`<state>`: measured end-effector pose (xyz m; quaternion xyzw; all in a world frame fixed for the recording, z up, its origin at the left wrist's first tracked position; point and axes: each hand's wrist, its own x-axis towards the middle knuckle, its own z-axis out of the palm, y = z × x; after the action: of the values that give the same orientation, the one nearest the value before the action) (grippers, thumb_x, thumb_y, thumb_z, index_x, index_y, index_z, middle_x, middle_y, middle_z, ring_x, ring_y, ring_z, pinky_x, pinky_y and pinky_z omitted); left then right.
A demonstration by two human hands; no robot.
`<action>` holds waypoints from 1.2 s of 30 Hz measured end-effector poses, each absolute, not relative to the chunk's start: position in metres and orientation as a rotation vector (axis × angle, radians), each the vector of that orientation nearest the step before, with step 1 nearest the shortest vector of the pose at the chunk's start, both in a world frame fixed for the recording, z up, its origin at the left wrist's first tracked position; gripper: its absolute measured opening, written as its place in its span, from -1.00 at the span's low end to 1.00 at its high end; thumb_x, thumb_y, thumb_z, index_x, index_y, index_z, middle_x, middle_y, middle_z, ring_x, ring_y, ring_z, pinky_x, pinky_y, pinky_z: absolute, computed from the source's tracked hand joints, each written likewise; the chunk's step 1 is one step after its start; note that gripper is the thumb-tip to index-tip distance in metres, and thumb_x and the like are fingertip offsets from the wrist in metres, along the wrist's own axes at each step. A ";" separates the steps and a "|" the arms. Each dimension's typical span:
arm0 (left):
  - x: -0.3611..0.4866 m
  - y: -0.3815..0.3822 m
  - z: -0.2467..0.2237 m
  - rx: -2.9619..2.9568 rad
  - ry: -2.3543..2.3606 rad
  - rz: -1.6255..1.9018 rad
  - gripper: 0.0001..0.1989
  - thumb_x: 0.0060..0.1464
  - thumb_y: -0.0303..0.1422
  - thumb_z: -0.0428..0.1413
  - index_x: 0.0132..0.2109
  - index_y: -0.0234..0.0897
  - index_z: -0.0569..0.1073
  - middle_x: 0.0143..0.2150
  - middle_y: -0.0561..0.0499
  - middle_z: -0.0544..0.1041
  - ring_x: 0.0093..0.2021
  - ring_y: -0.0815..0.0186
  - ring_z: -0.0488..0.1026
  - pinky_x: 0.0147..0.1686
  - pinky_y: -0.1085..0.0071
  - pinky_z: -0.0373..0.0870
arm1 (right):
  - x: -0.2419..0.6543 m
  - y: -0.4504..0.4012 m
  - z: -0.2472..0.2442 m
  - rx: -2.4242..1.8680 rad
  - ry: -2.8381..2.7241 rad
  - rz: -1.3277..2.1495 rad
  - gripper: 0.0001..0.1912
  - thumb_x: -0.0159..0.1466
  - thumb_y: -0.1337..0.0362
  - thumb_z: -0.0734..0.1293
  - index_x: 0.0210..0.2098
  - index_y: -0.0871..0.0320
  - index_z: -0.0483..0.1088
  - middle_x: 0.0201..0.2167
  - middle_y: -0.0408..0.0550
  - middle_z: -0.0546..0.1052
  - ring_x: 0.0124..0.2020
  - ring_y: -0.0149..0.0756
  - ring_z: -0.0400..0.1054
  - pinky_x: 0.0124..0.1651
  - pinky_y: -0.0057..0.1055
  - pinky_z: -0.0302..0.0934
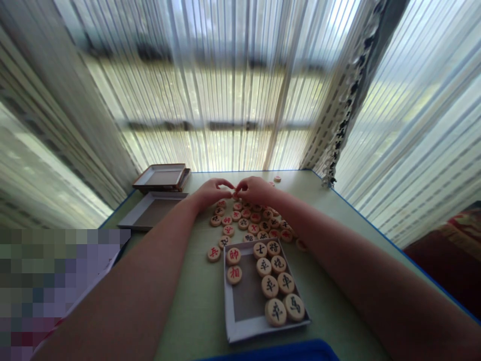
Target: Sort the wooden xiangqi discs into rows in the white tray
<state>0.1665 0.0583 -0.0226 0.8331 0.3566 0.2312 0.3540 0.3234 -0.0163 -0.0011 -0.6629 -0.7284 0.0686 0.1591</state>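
My left hand (pixel 213 193) and my right hand (pixel 256 189) meet above the far side of a loose heap of Chinese chess pieces (pixel 255 217). Their fingertips close in on one small wooden piece (pixel 235 194), mostly hidden between them. The round pieces carry red or black characters. Nearer to me lies an open shallow box (pixel 246 331), white-rimmed with a grey bottom. Inside it, two red-marked pieces (pixel 234 275) line the left wall, and several black-marked pieces (pixel 270 286) form two columns on the right.
At the back left are a stacked box (pixel 161 175) and another shallow open tray (pixel 154 210). A lone piece (pixel 277 179) lies at the far edge of the pale green table (pixel 188 281). Sheer striped curtains (pixel 225 100) hang beyond. Something blue (pixel 278 351) shows at the bottom.
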 end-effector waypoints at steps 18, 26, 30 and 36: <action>0.171 0.056 -0.022 2.379 0.928 0.547 -0.73 -0.23 -0.25 0.14 -0.28 -0.16 0.55 -0.05 -0.05 0.42 -0.05 0.17 0.33 -0.01 0.33 0.21 | 0.354 -0.019 0.016 -1.948 -2.063 0.543 -0.62 -0.03 0.30 0.35 -0.17 0.12 0.44 -0.25 -0.07 0.51 -0.38 -0.39 0.36 -0.35 -0.50 0.20; 0.169 0.057 -0.022 2.423 0.910 0.481 -0.55 -0.27 -0.05 0.16 -0.19 -0.14 0.52 0.02 -0.07 0.37 0.08 0.10 0.23 0.08 0.29 0.09 | 0.356 -0.016 0.010 -1.932 -2.086 0.528 -0.66 0.00 0.28 0.34 -0.19 0.09 0.45 -0.25 -0.08 0.51 -0.34 -0.36 0.36 -0.30 -0.47 0.21; 0.169 0.056 -0.021 2.331 0.906 0.510 -0.58 -0.29 -0.07 0.18 -0.24 -0.15 0.54 0.05 -0.07 0.35 0.04 0.12 0.26 0.03 0.31 0.14 | 0.360 -0.015 0.011 -1.926 -2.022 0.513 -0.64 -0.01 0.32 0.34 -0.18 0.15 0.44 -0.22 -0.02 0.50 -0.36 -0.36 0.36 -0.34 -0.48 0.21; 0.167 0.059 -0.022 1.837 0.958 0.793 -0.50 -0.28 -0.01 0.15 -0.23 -0.27 0.51 -0.22 -0.10 0.51 -0.30 0.29 0.40 -0.33 0.39 0.31 | 0.356 -0.018 0.017 -1.830 -1.914 0.468 -0.72 0.04 0.32 0.29 -0.23 0.15 0.46 -0.27 -0.03 0.51 -0.41 -0.41 0.36 -0.35 -0.47 0.23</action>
<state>0.1666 0.0588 -0.0223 0.7416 0.3865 0.3200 0.4454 0.3563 -0.0183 0.0175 -0.6633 -0.6936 0.1694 0.2243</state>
